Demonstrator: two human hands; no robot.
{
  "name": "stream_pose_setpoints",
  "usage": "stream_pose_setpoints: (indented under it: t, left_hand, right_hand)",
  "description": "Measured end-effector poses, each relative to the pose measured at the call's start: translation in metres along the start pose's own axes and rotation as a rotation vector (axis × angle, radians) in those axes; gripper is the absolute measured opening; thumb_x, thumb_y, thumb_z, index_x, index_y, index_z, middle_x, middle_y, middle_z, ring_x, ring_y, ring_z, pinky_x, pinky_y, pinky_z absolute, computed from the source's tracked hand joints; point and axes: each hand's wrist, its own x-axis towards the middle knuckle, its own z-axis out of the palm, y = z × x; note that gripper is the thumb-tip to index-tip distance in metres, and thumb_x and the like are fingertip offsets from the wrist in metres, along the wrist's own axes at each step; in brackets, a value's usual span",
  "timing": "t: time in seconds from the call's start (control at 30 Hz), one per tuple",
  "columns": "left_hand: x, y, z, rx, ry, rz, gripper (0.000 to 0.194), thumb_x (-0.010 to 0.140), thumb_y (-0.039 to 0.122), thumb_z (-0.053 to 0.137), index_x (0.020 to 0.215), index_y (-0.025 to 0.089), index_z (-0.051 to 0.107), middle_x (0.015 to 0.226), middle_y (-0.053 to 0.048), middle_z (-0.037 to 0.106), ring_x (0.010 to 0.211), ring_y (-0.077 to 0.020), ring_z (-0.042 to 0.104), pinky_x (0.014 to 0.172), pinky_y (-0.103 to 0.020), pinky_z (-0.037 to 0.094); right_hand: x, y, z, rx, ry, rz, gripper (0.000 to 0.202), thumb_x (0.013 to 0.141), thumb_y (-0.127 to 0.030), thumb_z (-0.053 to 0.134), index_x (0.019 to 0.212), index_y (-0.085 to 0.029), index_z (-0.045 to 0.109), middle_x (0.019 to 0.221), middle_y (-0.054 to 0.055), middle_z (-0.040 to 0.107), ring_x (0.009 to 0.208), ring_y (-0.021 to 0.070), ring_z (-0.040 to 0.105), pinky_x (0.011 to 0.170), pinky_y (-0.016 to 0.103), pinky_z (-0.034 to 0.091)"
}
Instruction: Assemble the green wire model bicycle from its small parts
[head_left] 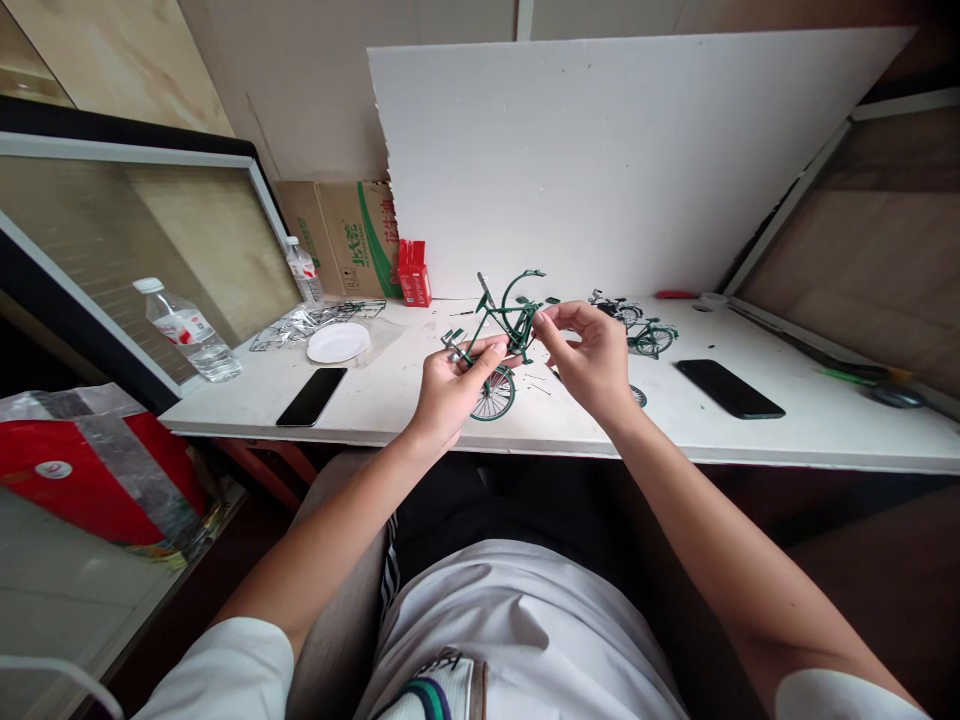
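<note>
A small green model bicycle frame [514, 322] is raised above the white table between both hands. My left hand [459, 385] is closed on its lower left part, near the handlebar-like pieces. With thumb and forefinger, my right hand [589, 352] pinches the frame's right side; any smaller part between those fingertips is hidden. A spoked wheel with a green rim [495, 396] shows just below my left hand. Another small wheel [638, 396] lies partly behind my right wrist. Thin loose pieces [537, 385] lie on the table between the hands.
Assembled green [652, 338] and black [616, 308] model bicycles stand behind my right hand. Phones lie left [312, 397] and right [729, 388]. A white plate [338, 342], green part frames [360, 311], water bottles [196, 332] and a red box [414, 273] are at the left.
</note>
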Motion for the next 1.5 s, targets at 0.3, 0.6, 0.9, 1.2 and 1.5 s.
stream_pose_setpoints:
  t: [0.3, 0.6, 0.9, 1.2, 1.5]
  left_hand:
    - [0.000, 0.004, -0.001, -0.008, -0.036, -0.005, 0.036, 0.079, 0.043, 0.092, 0.102, 0.017, 0.084, 0.097, -0.009, 0.085, 0.098, -0.0303, 0.083, 0.104, -0.047, 0.061]
    - [-0.003, 0.004, 0.003, -0.031, -0.014, -0.008, 0.037, 0.077, 0.041, 0.094, 0.102, 0.016, 0.084, 0.094, -0.009, 0.085, 0.095, -0.0290, 0.083, 0.103, -0.045, 0.061]
    - [-0.001, -0.002, -0.001, -0.033, -0.005, -0.010, 0.038, 0.078, 0.041, 0.094, 0.104, 0.016, 0.084, 0.096, -0.010, 0.085, 0.098, -0.0293, 0.083, 0.103, -0.045, 0.061]
    - [-0.002, -0.001, 0.002, -0.055, 0.039, 0.013, 0.034, 0.080, 0.038, 0.092, 0.104, 0.015, 0.084, 0.092, -0.009, 0.085, 0.095, -0.0269, 0.083, 0.101, -0.043, 0.061]
    - [-0.004, -0.004, 0.003, -0.062, 0.102, 0.020, 0.039, 0.080, 0.039, 0.091, 0.111, 0.015, 0.083, 0.097, -0.010, 0.084, 0.100, -0.0280, 0.082, 0.101, -0.043, 0.061]
  right_hand:
    - [0.000, -0.001, 0.000, 0.000, -0.039, -0.019, 0.049, 0.096, -0.071, 0.067, 0.098, -0.022, 0.070, 0.096, 0.009, 0.074, 0.084, 0.0197, 0.068, 0.055, 0.029, 0.054]
    - [0.001, 0.002, 0.001, 0.079, -0.043, -0.083, 0.041, 0.098, -0.065, 0.068, 0.098, -0.025, 0.061, 0.093, 0.005, 0.064, 0.079, 0.0174, 0.065, 0.049, 0.026, 0.056]
    - [-0.002, 0.007, 0.006, 0.090, -0.027, -0.098, 0.037, 0.103, -0.063, 0.061, 0.102, -0.028, 0.051, 0.095, 0.003, 0.060, 0.077, 0.0176, 0.070, 0.055, 0.032, 0.064]
    - [-0.005, 0.009, 0.005, 0.106, -0.081, -0.021, 0.043, 0.102, -0.072, 0.056, 0.106, -0.030, 0.047, 0.077, -0.002, 0.061, 0.059, 0.0165, 0.068, 0.053, 0.033, 0.060]
    - [-0.002, 0.012, 0.007, 0.177, -0.092, 0.026, 0.043, 0.102, -0.070, 0.057, 0.106, -0.030, 0.045, 0.077, -0.004, 0.054, 0.061, 0.0154, 0.069, 0.051, 0.030, 0.061]
